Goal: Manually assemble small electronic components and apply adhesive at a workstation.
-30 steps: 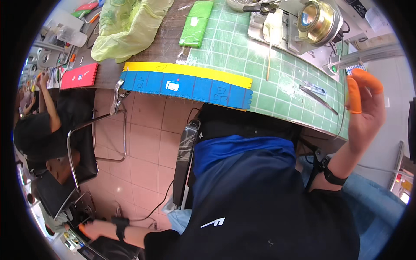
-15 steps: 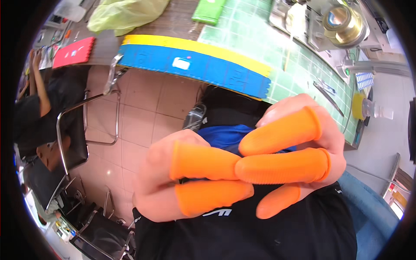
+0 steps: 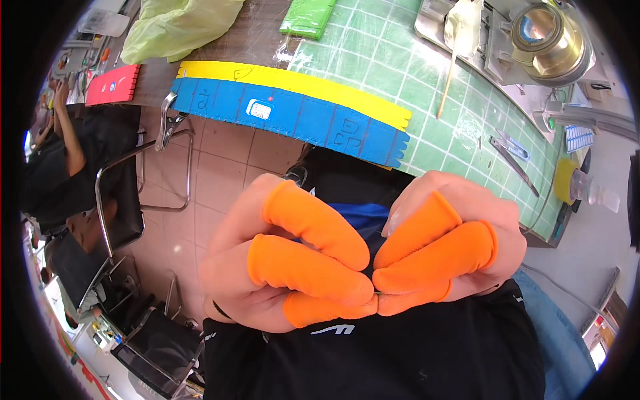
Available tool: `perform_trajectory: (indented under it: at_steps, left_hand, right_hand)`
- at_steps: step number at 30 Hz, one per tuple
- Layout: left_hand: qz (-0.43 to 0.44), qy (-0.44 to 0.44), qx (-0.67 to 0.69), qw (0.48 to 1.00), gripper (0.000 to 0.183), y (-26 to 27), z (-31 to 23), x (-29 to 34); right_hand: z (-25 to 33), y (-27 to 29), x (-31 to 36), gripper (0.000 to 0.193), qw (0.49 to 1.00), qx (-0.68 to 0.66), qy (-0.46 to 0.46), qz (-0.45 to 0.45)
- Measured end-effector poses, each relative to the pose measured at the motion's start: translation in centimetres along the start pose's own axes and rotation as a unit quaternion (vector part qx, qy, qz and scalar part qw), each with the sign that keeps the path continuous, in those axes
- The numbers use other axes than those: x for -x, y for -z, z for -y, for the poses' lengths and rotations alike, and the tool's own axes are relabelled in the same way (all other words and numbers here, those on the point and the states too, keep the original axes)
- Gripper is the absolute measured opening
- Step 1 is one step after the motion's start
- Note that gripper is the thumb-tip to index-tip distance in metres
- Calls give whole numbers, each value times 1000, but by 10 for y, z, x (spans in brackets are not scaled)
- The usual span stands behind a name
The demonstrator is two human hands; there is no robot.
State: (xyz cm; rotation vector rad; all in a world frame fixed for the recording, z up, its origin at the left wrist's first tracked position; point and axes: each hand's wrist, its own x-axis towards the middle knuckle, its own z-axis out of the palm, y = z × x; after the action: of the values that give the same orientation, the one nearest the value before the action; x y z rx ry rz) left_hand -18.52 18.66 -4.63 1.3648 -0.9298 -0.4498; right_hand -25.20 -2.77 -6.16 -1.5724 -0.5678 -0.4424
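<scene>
My left hand (image 3: 267, 253) and my right hand (image 3: 460, 233) meet in front of my black shirt, fingertip to fingertip. Orange ribbed finger cots cover the thumb and fingers of each. Both hands are closed in a pinch. A tiny thin sliver shows in the gap where the tips come together; it is too small to name, and the fingers hide the rest. Beyond the hands, a long blue board (image 3: 293, 123) with a notched end lies along the table's near edge, with a yellow strip (image 3: 293, 83) behind it.
A metal clamp (image 3: 169, 123) grips the board's left end. Tweezers (image 3: 515, 165) and a wooden stick (image 3: 448, 87) rest on the green tiled mat (image 3: 373, 53). At the back are a green block (image 3: 308, 17), a yellow-green bag (image 3: 180, 27) and a brass-coloured cylinder (image 3: 550, 43). Another person (image 3: 73, 153) sits at left.
My right fingers, stretched out across the left fingertips before, are now bent into a pinch. My left fingers have closed too, and the tips now meet end to end. The view has shifted slightly.
</scene>
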Motion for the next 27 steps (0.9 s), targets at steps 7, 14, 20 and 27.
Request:
perform_trajectory:
  at_steps: [7,14,20,27]
  left_hand:
    - [-122,80,162,976,46,-38,5,4]
    - [-84,54,-9,995,37,-35,17,6]
    - [-156,189,-8,970,26,-41,12,12]
    - [-185,240,40,952,26,-44,20,20]
  right_hand:
    - [-1,13,12,28,999,31,-17,-10]
    - [-7,16,23,32,991,133,5,-13]
    - [-20,19,31,33,970,235,44,40]
    - [-26,20,28,26,970,223,62,74]
